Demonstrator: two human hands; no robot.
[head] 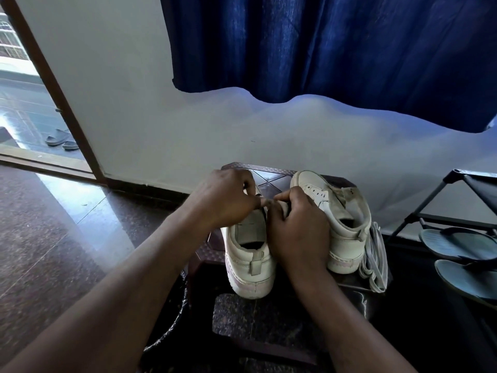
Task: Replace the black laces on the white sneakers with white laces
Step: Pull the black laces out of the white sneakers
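Note:
Two white sneakers stand heels toward me on a dark plastic stool (271, 175). Over the left sneaker (248, 261) both hands work at its lacing area. My left hand (228, 197) has its fingers curled and pinches a lace near the tongue. My right hand (297, 224) grips the sneaker's tongue and side, thumb meeting the left fingertips. A short bit of black lace (262, 208) shows between the hands; most of the lacing is hidden. The right sneaker (336, 211) has no laces in its eyelets. A bundle of white laces (375, 254) lies to its right.
The stool stands against a pale wall under a blue curtain (336, 49). A black shoe rack (457, 211) with blue flip-flops (462, 246) is at the right. An open doorway (29, 103) with sandals outside is at the far left. Polished dark floor lies to the left.

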